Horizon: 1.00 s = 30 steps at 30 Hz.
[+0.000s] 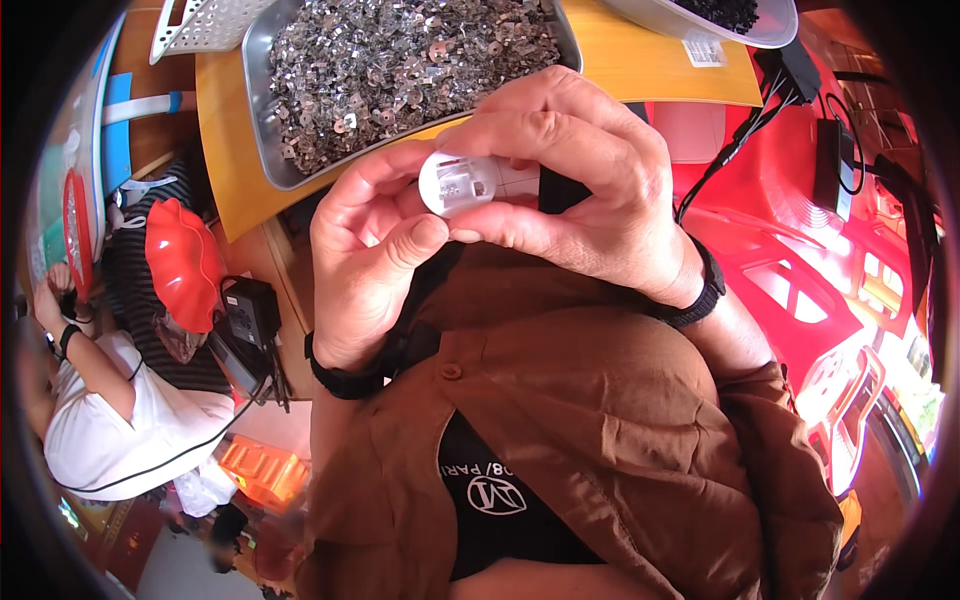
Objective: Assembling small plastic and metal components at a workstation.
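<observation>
Between my two hands is a small round white plastic part (457,184) with slots and recesses moulded into its face. My left hand (372,232) grips its left side, the thumb near its lower edge. From the right, my right hand (590,185) pinches the same part between thumb and fingers. Just beyond my hands, a metal tray (262,120) holds a heap of small shiny metal pieces (400,65). Whether a metal piece sits in the white part is too small to tell.
The tray rests on a yellow board (225,150). A clear tub (770,25) of black pieces stands at the far right, a white perforated basket (205,30) at the far left. Left are a red wavy-edged bowl (182,262) and another person in white (120,410). Red plastic chairs (770,260) stand right.
</observation>
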Motion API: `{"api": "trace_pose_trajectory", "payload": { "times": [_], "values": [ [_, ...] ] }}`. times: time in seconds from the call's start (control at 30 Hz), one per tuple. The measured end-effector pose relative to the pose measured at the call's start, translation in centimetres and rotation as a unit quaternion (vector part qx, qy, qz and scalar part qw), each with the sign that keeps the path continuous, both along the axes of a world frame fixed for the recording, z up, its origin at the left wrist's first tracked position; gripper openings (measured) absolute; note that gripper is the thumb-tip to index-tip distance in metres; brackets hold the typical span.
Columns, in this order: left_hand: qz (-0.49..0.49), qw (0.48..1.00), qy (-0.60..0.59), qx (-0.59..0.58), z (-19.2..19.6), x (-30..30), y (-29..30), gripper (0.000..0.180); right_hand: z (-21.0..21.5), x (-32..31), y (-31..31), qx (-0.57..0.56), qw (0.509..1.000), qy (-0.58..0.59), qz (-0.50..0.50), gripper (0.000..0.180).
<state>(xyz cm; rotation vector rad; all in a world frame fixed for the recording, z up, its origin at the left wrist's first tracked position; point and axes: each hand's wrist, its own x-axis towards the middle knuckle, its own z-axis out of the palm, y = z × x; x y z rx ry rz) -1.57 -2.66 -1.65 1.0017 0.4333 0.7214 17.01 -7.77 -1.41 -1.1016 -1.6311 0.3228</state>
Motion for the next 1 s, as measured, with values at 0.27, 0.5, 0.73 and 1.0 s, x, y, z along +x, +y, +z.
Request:
{"api": "trace_pose_trajectory", "payload": {
  "times": [0.27,0.5,0.73,1.0],
  "values": [
    [0.031,0.999,-0.002,-0.014,0.5,0.1,0.1,0.033,-0.1,0.5,-0.3,0.081,0.995,-0.026,-0.042,0.030],
    [0.045,0.999,0.001,-0.014,0.8,0.0,0.1,0.034,0.3,0.1,-0.3,0.161,0.964,-0.193,-0.082,0.041],
    [0.043,0.999,0.005,-0.001,0.6,-0.1,0.0,0.036,-0.5,-0.3,-0.5,0.178,0.958,-0.206,-0.095,0.043],
    [0.042,0.999,0.019,0.023,0.6,-0.1,0.0,0.036,-0.8,-0.9,-0.7,0.157,0.976,-0.135,-0.071,0.044]
  ]
}}
